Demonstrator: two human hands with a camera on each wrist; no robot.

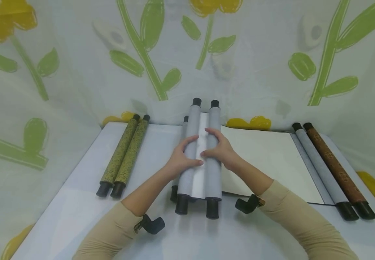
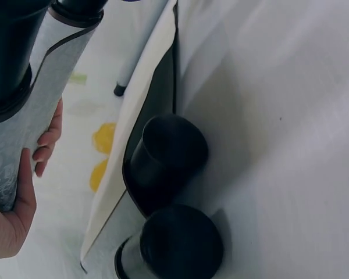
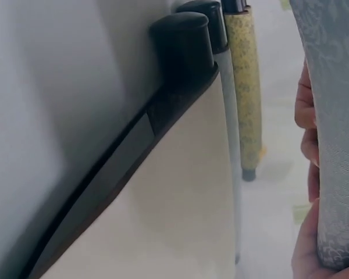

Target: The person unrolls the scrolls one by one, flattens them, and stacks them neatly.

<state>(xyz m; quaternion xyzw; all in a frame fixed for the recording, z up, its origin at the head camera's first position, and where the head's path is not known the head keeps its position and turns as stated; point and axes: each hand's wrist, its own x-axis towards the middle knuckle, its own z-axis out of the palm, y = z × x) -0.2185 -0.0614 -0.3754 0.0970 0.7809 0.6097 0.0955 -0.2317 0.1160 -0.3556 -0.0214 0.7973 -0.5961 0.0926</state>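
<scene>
A light grey hanging scroll (image 1: 214,177), rolled from both ends into two parallel rolls with black end knobs, is held up over the middle of the table. A narrow white strip shows between its rolls. My left hand (image 1: 181,159) grips the left roll, thumb across the strip. On the other roll my right hand (image 1: 221,148) holds with fingers and thumb curled round it. Underneath lies another scroll, spread out, its cream sheet (image 1: 265,155) reaching to the right. The raised scroll partly hides that scroll's left grey roll (image 1: 174,187); the right grey roll (image 1: 320,164) shows fully.
Side by side on the left lie two yellow-green patterned rolls (image 1: 123,159) with black knobs. A brown patterned roll (image 1: 336,164) lies against the grey roll near the table's right edge. Flower-printed cloth (image 1: 255,72) hangs behind the white table (image 1: 187,238).
</scene>
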